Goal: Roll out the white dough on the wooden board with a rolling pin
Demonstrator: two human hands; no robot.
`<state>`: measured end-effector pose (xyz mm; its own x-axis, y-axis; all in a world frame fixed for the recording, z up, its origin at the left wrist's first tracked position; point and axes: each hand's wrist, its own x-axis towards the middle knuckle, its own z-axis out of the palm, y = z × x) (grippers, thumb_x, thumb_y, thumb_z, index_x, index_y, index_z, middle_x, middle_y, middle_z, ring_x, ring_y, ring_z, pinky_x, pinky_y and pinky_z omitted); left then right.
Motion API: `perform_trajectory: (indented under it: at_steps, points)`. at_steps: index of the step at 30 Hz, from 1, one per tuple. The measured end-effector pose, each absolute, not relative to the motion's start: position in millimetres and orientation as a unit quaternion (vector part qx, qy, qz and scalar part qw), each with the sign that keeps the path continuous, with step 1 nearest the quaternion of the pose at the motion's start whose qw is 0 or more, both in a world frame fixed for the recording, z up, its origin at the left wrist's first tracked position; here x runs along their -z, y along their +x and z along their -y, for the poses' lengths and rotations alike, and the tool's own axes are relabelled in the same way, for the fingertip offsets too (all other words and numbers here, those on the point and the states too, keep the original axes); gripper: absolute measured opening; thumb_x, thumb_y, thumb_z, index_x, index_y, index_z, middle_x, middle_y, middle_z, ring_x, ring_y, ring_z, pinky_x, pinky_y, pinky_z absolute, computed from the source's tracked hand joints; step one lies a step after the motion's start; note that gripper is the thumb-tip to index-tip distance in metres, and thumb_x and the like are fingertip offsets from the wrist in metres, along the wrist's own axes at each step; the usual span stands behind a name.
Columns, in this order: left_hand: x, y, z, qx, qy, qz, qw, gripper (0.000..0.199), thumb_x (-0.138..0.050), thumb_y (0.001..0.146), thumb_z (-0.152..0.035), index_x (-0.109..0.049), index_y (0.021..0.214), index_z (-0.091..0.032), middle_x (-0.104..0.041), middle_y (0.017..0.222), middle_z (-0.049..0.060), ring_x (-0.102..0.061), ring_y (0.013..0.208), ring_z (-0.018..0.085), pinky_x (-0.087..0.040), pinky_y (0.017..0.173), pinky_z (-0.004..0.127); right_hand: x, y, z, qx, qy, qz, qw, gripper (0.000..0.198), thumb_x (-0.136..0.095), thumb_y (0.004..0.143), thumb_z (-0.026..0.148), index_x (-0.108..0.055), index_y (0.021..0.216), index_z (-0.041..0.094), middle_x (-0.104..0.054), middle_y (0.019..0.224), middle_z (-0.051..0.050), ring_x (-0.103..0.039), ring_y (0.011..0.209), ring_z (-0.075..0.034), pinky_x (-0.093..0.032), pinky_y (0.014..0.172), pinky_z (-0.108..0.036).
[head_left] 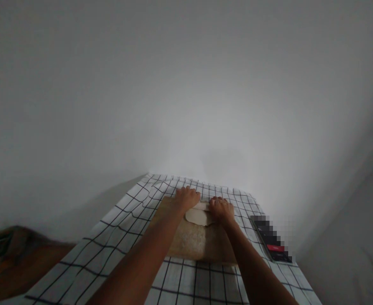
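A flat, pale sheet of dough point(198, 218) lies on a floured wooden board point(186, 243). Across its far part rests a light-coloured rolling pin point(203, 206), seen only between my two hands. My left hand point(187, 197) is closed over the pin's left end, near the board's far edge. Closed over the right end is my right hand point(221, 208), beside the right edge of the dough. Both hands hide the ends of the pin, and part of the dough lies behind the pin and my right hand.
A white tablecloth with dark grid lines point(123, 228) covers the table under the board. On its right side lies a dark, flat item with a red patch point(275, 248), partly pixelated. A pale wall point(186, 106) rises behind the table. Brown wooden furniture point(24, 258) stands at lower left.
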<state>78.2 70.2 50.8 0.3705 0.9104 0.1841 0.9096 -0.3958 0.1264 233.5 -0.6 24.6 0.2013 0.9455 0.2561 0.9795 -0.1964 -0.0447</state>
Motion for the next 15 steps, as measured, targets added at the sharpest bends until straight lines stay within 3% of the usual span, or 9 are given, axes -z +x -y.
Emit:
perform_trajectory:
  at_steps: [7, 15]
  points:
    - [-40, 69, -52, -0.158, 0.834, -0.527, -0.049, 0.045, -0.033, 0.097, -0.033, -0.072, 0.114, -0.018, -0.068, 0.122, 0.019, -0.059, 0.116, 0.035, -0.039, 0.098, 0.054, -29, 225, 18, 0.109, -0.758, 0.636, 0.092, 0.036, -0.033, 0.102, 0.029, -0.068, 0.103, 0.022, -0.070, 0.116, -0.011, -0.063, 0.108, -0.026, -0.044, 0.090, -0.041]
    - [-31, 63, -32, -0.157, 0.838, -0.520, -0.053, 0.042, -0.034, 0.099, -0.033, -0.070, 0.115, -0.020, -0.069, 0.121, 0.019, -0.059, 0.115, 0.035, -0.038, 0.099, 0.054, -53, 207, 51, 0.071, -0.771, 0.630, 0.057, 0.031, -0.038, 0.103, 0.029, -0.067, 0.112, 0.025, -0.070, 0.117, -0.013, -0.064, 0.112, -0.028, -0.048, 0.089, -0.040]
